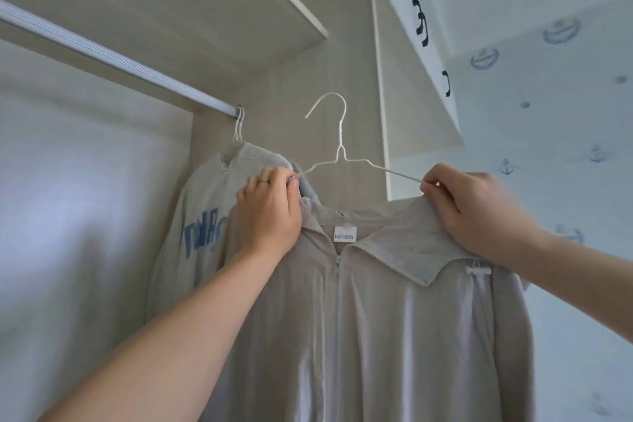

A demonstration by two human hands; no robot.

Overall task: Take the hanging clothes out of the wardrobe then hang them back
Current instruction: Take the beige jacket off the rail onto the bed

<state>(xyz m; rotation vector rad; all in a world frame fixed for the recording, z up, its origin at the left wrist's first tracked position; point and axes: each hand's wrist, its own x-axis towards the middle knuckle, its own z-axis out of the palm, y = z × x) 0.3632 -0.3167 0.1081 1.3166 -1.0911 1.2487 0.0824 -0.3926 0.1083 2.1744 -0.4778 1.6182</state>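
A beige zip-up jacket (373, 319) with a small white neck label hangs in front of me on a white wire hanger (337, 134). The hanger's hook is free in the air, right of the wardrobe rail (113, 56). My left hand (269, 212) pinches the hanger's left arm and the jacket's left shoulder. On the other side, my right hand (476, 212) pinches the hanger's right arm and the collar. A grey sweatshirt (202, 216) with blue lettering hangs from the rail's right end, just behind my left hand.
A wardrobe shelf (274, 0) runs above the rail. The wardrobe's side panel (359, 79) stands behind the hanger hook. An open white door (428, 27) with dark handles is to the upper right, before a wall with anchor-patterned wallpaper (565, 147).
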